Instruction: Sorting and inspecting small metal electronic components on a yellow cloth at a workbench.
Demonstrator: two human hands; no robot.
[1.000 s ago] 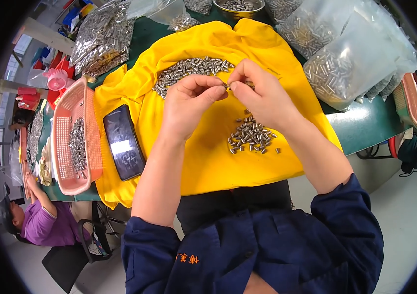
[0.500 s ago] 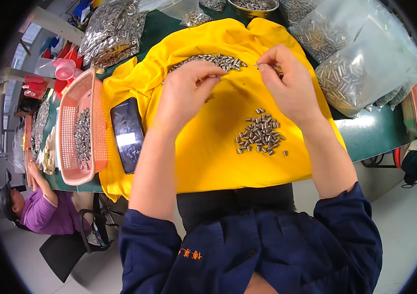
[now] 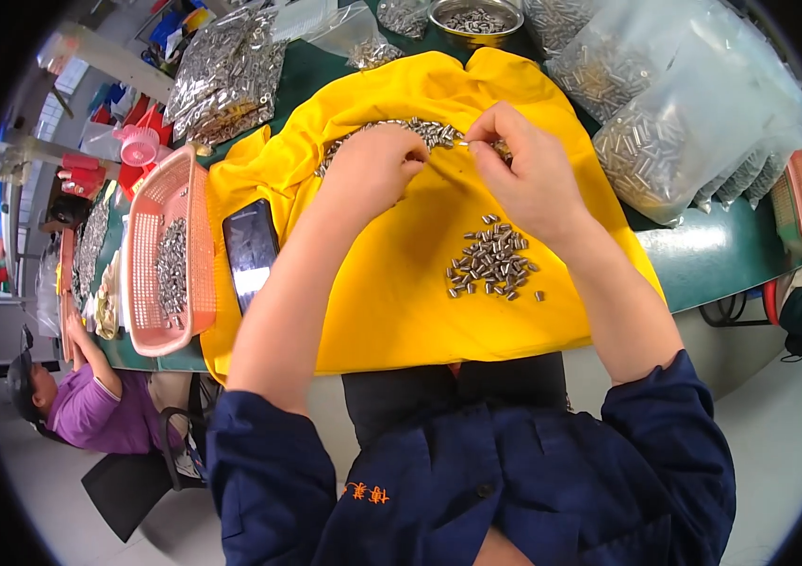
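A yellow cloth (image 3: 391, 302) covers the middle of the table and carries two heaps of small metal cylinders. My left hand (image 3: 374, 170) is curled closed at the front of the far heap (image 3: 437, 134), covering part of it; what its fingers hold, if anything, is hidden. To its right, my right hand (image 3: 525, 168) pinches a small metal cylinder (image 3: 462, 143) that pokes out leftward from the fingertips. Something metallic also shows under its curled fingers. Below that hand lies the nearer heap (image 3: 493, 259), loosely spread. Both hands are apart.
Left of the cloth stands a pink basket (image 3: 207, 283) with more cylinders, beside a dark phone (image 3: 252, 250). Clear bags (image 3: 641, 156) of metal parts crowd the right; another bag (image 3: 226, 80) and a metal bowl (image 3: 476, 36) lie behind. A person in purple (image 3: 90, 410) sits at far left.
My right hand has moved left toward my left hand. My left hand has turned, its fingers more tucked in. The whole view has shifted slightly.
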